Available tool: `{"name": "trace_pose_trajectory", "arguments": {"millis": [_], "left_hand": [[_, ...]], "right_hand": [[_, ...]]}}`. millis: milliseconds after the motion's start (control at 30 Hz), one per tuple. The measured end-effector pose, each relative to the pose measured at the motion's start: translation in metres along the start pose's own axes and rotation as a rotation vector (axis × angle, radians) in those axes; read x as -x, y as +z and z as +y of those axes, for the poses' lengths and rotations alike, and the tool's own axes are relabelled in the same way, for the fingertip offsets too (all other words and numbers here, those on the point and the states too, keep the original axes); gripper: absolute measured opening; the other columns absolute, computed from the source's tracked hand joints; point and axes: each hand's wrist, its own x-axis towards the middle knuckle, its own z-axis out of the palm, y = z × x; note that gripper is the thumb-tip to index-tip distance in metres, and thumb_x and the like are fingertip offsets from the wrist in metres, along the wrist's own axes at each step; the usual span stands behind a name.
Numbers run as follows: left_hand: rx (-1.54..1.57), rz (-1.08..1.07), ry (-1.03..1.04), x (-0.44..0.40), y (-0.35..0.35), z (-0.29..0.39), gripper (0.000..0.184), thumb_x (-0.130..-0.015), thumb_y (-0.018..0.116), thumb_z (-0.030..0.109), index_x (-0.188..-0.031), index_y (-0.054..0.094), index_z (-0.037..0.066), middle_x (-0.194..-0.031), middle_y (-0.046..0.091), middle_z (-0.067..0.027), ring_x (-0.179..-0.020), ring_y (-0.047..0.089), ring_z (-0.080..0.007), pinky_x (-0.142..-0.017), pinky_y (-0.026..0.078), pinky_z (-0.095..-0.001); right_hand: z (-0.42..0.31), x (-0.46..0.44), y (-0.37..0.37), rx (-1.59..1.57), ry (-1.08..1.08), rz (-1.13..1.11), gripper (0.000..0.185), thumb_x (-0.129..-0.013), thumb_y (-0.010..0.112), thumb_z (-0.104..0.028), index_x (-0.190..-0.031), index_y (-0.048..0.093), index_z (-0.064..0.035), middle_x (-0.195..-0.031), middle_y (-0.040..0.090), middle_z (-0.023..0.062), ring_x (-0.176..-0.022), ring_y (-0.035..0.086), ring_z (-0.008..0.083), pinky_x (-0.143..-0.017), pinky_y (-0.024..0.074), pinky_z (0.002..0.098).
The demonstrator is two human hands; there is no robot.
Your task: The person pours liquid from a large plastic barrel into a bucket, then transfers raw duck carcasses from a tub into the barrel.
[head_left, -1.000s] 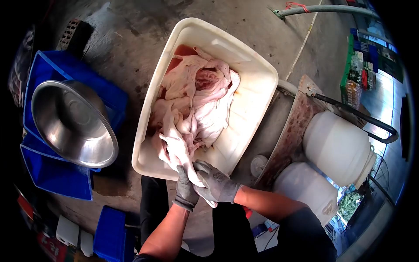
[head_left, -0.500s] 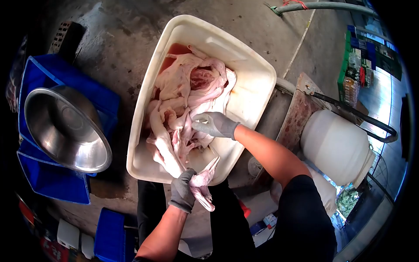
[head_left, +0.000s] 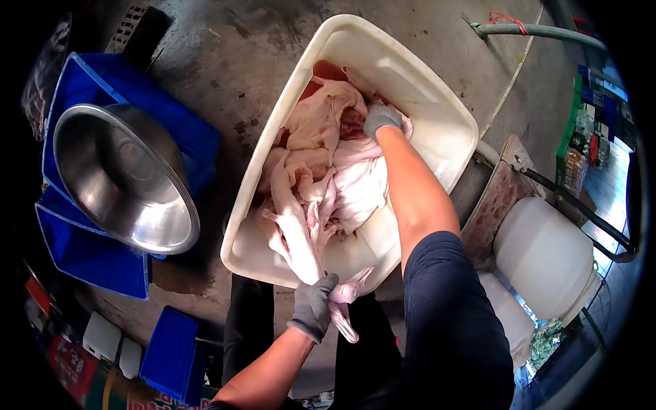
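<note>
A white plastic tub (head_left: 236,236) stands in front of me with several pale, plucked poultry carcasses (head_left: 307,119) lying in it, apparently ducks or geese. At the tub's near rim my left hand (head_left: 314,305), in a grey glove, is closed around the neck of one bird (head_left: 292,222). That bird's end (head_left: 350,290) hangs out past the rim beyond my fist. My right hand (head_left: 383,119), also gloved, reaches deep into the tub, touching a carcass beside its reddish open cavity (head_left: 352,121). The right fingers are mostly hidden against the meat.
To the left a steel basin (head_left: 130,178) leans in blue crates (head_left: 89,253). White barrels (head_left: 543,253) and a stained board (head_left: 488,198) stand at right. A hose (head_left: 540,29) crosses the far right. Another blue crate (head_left: 167,355) is at lower left.
My right hand has moved from the nearer bird to the far carcass by the open cavity. My left hand keeps its grip on the neck. The view has shifted, moving the tub rightward.
</note>
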Motion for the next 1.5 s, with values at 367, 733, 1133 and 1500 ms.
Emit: {"name": "trace_pose_trajectory", "arguments": {"millis": [367,733,1133,1500], "left_hand": [[0.039,-0.028,-0.042,0.009,0.009,0.012,0.013,-0.088,0.066,0.008,-0.094,0.063,-0.002,-0.086,0.061,-0.0076,-0.078,0.059,-0.0188,-0.072,0.051,-0.0352],[0.128,-0.103,-0.067,-0.004,-0.007,0.007,0.013,-0.09,0.064,0.008,-0.096,0.061,-0.003,-0.087,0.059,-0.0092,-0.078,0.061,-0.0216,-0.072,0.053,-0.037],[0.103,-0.052,-0.05,0.003,-0.003,0.014,0.011,-0.086,0.067,0.007,-0.088,0.063,-0.003,-0.081,0.06,-0.0075,-0.075,0.06,-0.0184,-0.069,0.051,-0.0339],[0.19,-0.074,-0.085,0.0,-0.003,0.015,0.012,-0.087,0.067,0.007,-0.091,0.064,-0.004,-0.085,0.061,-0.0077,-0.076,0.059,-0.0188,-0.071,0.051,-0.0346]], "right_hand": [[0.015,0.092,0.036,0.305,-0.55,-0.089,0.035,-0.08,0.061,-0.012,-0.114,0.067,-0.0115,-0.123,0.064,0.0084,-0.122,0.053,0.025,-0.097,0.0428,0.0414],[0.019,0.073,-0.024,0.426,-0.594,0.0,0.022,-0.084,0.06,-0.016,-0.101,0.074,-0.0104,-0.102,0.074,0.0116,-0.099,0.07,0.0294,-0.087,0.0489,0.0434],[0.021,0.068,0.01,0.696,-0.51,-0.292,0.038,-0.087,0.063,-0.022,-0.123,0.067,-0.0098,-0.136,0.061,0.0062,-0.133,0.05,0.0255,-0.103,0.04,0.0459],[0.025,0.118,0.0,0.42,-0.599,-0.526,0.037,-0.079,0.062,-0.025,-0.109,0.073,-0.0054,-0.11,0.071,0.0162,-0.105,0.068,0.0304,-0.096,0.0476,0.0457]]}}
